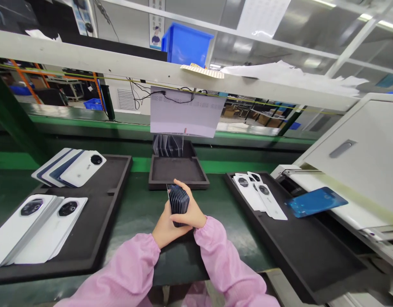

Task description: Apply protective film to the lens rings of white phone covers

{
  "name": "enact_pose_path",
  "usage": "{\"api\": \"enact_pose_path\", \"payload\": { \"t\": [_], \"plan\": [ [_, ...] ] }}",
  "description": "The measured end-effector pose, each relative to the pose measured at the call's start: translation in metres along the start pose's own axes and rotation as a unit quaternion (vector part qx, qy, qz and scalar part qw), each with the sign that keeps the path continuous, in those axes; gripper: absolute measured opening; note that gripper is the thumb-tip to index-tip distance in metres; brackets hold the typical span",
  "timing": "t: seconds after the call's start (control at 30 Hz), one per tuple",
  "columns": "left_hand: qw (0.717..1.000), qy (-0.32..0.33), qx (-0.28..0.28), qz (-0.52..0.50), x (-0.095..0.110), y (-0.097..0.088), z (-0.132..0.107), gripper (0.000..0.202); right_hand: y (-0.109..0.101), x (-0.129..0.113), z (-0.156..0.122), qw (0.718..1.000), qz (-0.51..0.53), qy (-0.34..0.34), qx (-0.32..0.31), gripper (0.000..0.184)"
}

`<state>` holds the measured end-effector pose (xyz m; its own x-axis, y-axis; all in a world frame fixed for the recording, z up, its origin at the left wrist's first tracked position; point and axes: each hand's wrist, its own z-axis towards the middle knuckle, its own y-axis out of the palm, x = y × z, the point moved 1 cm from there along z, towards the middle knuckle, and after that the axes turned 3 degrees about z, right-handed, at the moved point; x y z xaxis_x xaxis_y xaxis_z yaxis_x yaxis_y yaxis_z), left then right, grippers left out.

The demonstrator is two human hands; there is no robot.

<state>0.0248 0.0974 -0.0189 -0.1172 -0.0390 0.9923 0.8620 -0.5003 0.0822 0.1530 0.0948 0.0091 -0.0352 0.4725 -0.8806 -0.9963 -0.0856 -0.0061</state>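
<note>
The left grip (167, 227) and the right grip (193, 209) are closed around a stack of thin dark plates (179, 201), held just on the near side of the middle tray (175, 169). Other dark plates (168, 147) stand at its far end, inside the low edges. Strips of green tabletop (135, 204) leave room on both sides of it. Left of the middle tray, a big tray (98, 204) holds white phone backs (26, 224). Right of it are a long tray (298, 247) with more phone backs (269, 204) and, farther out, a blue sheet (318, 201).
</note>
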Motion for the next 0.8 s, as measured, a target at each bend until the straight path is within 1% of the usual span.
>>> {"api": "enact_pose_path", "payload": {
  "t": [0.07,0.1,0.13,0.17,0.2,0.23,0.27,0.33,0.43,0.5,0.6,0.7,0.8],
  "plan": [
    [1.0,-0.012,-0.016,-0.015,-0.002,0.0,-0.001,0.082,0.001,0.007,-0.001,0.999,0.041,0.031,-0.008,0.106],
    [0.999,-0.026,-0.033,-0.026,-0.003,-0.001,-0.002,0.074,0.0,0.01,-0.001,0.997,0.059,0.044,-0.009,0.109],
    [0.997,-0.046,-0.056,-0.042,-0.003,-0.002,-0.002,0.062,0.0,0.013,-0.001,0.996,0.075,0.055,-0.008,0.112],
    [0.992,-0.069,-0.082,-0.06,-0.003,-0.003,-0.003,0.05,-0.001,0.015,-0.001,0.994,0.09,0.066,-0.004,0.113],
    [0.986,-0.092,-0.109,-0.082,-0.002,-0.005,-0.003,0.042,-0.002,0.017,-0.001,0.992,0.102,0.076,0.002,0.112],
    [0.979,-0.113,-0.133,-0.105,-0.001,-0.007,-0.004,0.041,-0.003,0.019,-0.002,0.99,0.113,0.086,0.009,0.109],
    [0.972,-0.129,-0.152,-0.128,0.0,-0.008,-0.004,0.045,-0.004,0.019,-0.003,0.988,0.122,0.095,0.019,0.105],
    [0.961,-0.149,-0.169,-0.16,0.002,-0.01,-0.005,0.049,-0.005,0.019,-0.005,0.984,0.135,0.11,0.04,0.097],
    [0.96,-0.163,-0.155,-0.165,0.004,-0.01,-0.005,0.04,-0.002,0.016,-0.008,0.98,0.147,0.119,0.059,0.091],
    [0.963,-0.17,-0.138,-0.156,0.005,-0.007,-0.005,0.036,0.0,0.014,-0.008,0.979,0.147,0.126,0.07,0.083],
    [0.967,-0.177,-0.118,-0.14,0.007,-0.003,-0.007,0.037,-0.002,0.015,-0.009,0.974,0.15,0.149,0.088,0.069],
    [0.974,-0.175,-0.092,-0.108,0.01,-0.001,-0.008,0.04,-0.008,0.018,-0.01,0.964,0.171,0.18,0.089,0.055],
    [0.985,-0.156,-0.043,-0.054,0.014,-0.004,-0.009,0.037,-0.014,0.021,-0.01,0.955,0.205,0.2,0.081,0.041]
  ]
}}
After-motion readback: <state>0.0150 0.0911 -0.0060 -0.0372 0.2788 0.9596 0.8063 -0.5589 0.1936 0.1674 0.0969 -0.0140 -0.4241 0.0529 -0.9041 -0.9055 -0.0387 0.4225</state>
